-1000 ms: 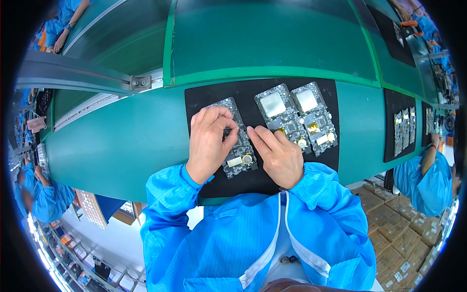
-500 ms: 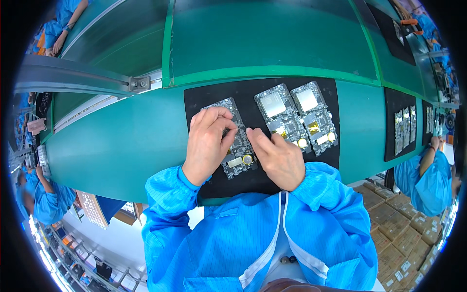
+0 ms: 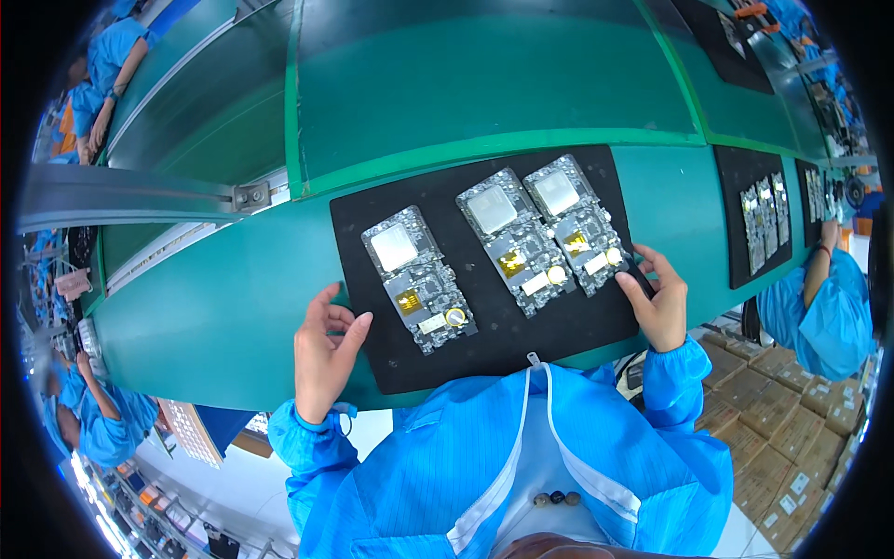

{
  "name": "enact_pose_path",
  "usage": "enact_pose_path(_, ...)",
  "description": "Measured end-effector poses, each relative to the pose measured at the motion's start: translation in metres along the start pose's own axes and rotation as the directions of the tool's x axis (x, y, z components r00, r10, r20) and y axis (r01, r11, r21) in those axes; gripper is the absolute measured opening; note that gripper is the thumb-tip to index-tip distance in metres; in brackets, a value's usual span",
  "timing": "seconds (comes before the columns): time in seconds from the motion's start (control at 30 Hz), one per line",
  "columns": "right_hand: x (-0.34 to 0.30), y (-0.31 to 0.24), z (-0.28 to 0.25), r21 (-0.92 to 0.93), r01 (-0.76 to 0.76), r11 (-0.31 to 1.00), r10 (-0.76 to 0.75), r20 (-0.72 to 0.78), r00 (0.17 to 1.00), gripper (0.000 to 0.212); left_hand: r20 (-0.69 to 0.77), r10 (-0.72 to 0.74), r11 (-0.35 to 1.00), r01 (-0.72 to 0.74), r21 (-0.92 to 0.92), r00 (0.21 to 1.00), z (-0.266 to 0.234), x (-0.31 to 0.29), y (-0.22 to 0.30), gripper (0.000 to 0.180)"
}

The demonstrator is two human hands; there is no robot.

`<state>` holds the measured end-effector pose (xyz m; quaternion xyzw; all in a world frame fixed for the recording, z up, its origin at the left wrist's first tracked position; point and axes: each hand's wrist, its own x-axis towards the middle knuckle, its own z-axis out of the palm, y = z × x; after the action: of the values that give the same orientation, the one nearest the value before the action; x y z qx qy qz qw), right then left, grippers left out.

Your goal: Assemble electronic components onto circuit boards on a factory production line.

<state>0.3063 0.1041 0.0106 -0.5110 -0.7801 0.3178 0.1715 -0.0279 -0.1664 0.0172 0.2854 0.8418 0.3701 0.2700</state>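
Three circuit boards lie on a black mat (image 3: 372, 197): a left board (image 3: 431, 279), a middle board (image 3: 537, 239) and a right board (image 3: 589, 222). Each carries a silvery square plate, a yellow-gold patch, a pale strip and a round yellow-rimmed part. The left board lies apart from the other two. My left hand (image 3: 326, 349) is beside the mat's left edge, fingers spread, nothing in it. At the right edge my right hand (image 3: 663, 303) pinches the mat, its thumb on top and its fingers on the outer side.
The green bench (image 3: 214, 303) runs to both sides, with a raised green-edged panel (image 3: 484, 74) behind the mat. A metal bar (image 3: 130, 194) crosses at left. Another mat with boards (image 3: 765, 224) lies at right, by a co-worker (image 3: 812, 321). Cardboard boxes (image 3: 759, 429) stack at lower right.
Both hands have left the left board and moved apart to the mat's two sides. The left board's silvery plate is now uncovered. My right hand has taken hold of the mat edge.
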Motion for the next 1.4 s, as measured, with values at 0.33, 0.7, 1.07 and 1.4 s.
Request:
enact_pose_path(0.33,0.013,0.016,-0.022,0.689,-0.084,0.720,0.021,0.099,0.995,0.028,0.243,0.116,0.887,0.010,-0.462,0.963,-0.004,0.014,0.031,0.033)
enact_pose_path(0.7,0.035,0.009,-0.035,0.784,-0.067,0.617,0.021,0.068,0.997,0.034,0.147,0.129,0.763,-0.003,-0.647,0.981,-0.001,0.037,0.062,0.036)
enact_pose_path(1.07,0.081,0.097,-0.037,0.727,-0.064,0.684,0.153,-0.057,0.987,0.035,-0.151,0.117,0.865,-0.176,-0.471,0.982,0.033,0.217,0.050,0.043)
enact_pose_path(1.4,-0.002,0.265,-0.174,0.404,-0.358,0.842,0.538,-0.582,0.610,0.048,-0.266,0.052,0.853,-0.182,-0.489,0.963,0.044,0.363,0.077,0.058)
